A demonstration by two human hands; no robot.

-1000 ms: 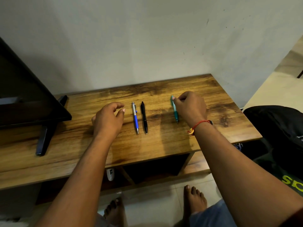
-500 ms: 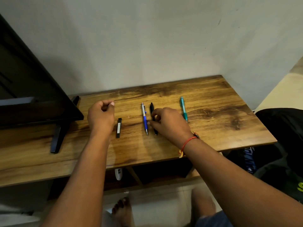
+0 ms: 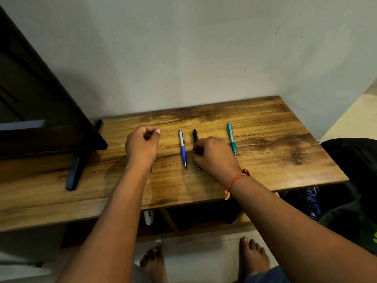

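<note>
Three pens lie side by side on the wooden table [image 3: 271, 168], pointing toward me. The blue and silver pen [image 3: 183, 150] is at the left, the black pen [image 3: 194, 134] in the middle, and the teal pen [image 3: 231, 139] lies apart at the right. My right hand [image 3: 214, 158] rests over the black pen's lower half, with its fingertips pinching the barrel. My left hand [image 3: 142, 146] is curled in a loose fist left of the blue pen, and nothing shows in it. The end of a small black stick-like item [image 3: 151, 170] peeks out beside that wrist.
A dark screen [image 3: 40, 111] leans over the table's left part on a black foot [image 3: 75, 172]. The wall runs right behind the table. A black bag [image 3: 350, 160] sits at the right. Open shelves, a white object [image 3: 149, 217] and my bare feet are below.
My right hand left the teal pen, moved left and took hold of the black pen. My left hand shifted back over the small black item.
</note>
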